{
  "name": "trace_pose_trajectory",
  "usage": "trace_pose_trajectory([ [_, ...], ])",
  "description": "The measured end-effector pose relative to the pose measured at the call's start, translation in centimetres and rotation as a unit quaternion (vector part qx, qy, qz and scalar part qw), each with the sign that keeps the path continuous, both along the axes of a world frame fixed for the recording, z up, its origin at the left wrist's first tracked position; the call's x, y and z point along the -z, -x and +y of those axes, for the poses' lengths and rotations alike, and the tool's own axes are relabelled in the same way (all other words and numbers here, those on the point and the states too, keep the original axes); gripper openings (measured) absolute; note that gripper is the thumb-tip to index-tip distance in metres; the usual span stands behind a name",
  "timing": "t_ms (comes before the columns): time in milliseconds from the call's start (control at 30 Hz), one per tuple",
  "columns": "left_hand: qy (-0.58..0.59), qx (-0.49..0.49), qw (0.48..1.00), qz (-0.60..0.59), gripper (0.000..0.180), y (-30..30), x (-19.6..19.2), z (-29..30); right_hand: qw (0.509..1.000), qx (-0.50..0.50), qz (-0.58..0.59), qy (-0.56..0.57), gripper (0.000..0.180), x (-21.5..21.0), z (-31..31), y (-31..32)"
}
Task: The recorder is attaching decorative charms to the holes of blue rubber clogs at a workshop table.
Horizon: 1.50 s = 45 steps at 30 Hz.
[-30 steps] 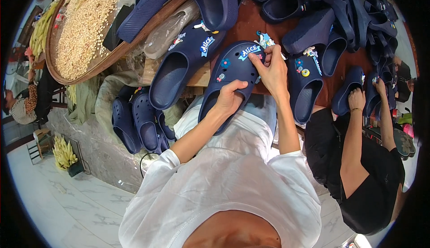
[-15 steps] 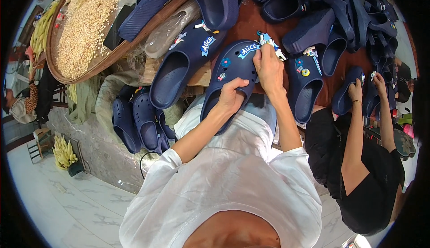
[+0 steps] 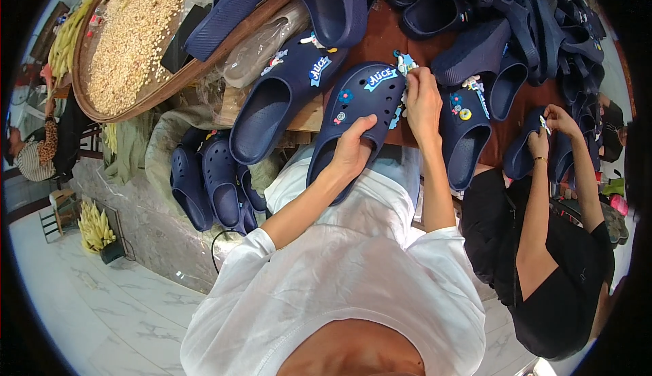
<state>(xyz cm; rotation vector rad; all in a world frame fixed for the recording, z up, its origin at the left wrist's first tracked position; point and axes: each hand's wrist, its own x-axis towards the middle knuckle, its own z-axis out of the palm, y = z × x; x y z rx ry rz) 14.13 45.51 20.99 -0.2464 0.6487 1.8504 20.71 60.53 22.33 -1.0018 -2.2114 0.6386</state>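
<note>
The left hand (image 3: 353,150) clamps the heel opening of a smooth navy foam clog (image 3: 356,121) resting against the person's white shirt at the wooden table (image 3: 380,33) edge. Farther out, the right hand (image 3: 422,101) pinches a small light-blue charm (image 3: 406,62) at the clog's perforated toe. Beyond lie piled clogs (image 3: 516,23).

Our left hand (image 3: 353,148) grips a navy clog (image 3: 360,114) on the worktop (image 3: 380,36); our right hand (image 3: 422,101) pinches a blue charm (image 3: 405,62) at its toe.
</note>
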Motion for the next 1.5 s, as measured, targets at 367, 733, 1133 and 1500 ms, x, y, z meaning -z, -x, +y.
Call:
trace_pose_trajectory([
  [367, -0.019, 0.018, 1.000, -0.003, 0.018, 0.4, 0.4, 0.1, 0.983, -0.135, -0.038, -0.120, 0.029, -3.3, -1.2, 1.7],
  [733, 0.010, -0.012, 1.000, -0.013, 0.037, 0.1, -0.5, 0.3, 0.983, -0.147, -0.022, -0.103, 0.029, -3.5, -2.1, 2.9],
  [1133, 0.018, -0.043, 0.999, -0.008, 0.035, 0.2, -0.5, 0.9, 0.981, -0.063, 0.162, 0.089, 0.022, -1.9, -3.4, 2.2],
  [1500, -0.011, -0.083, 0.994, -0.067, 0.054, 0.4, -2.3, -1.8, 0.998, -0.001, 0.054, -0.026, 0.012, -0.1, 1.6, 1.8],
])
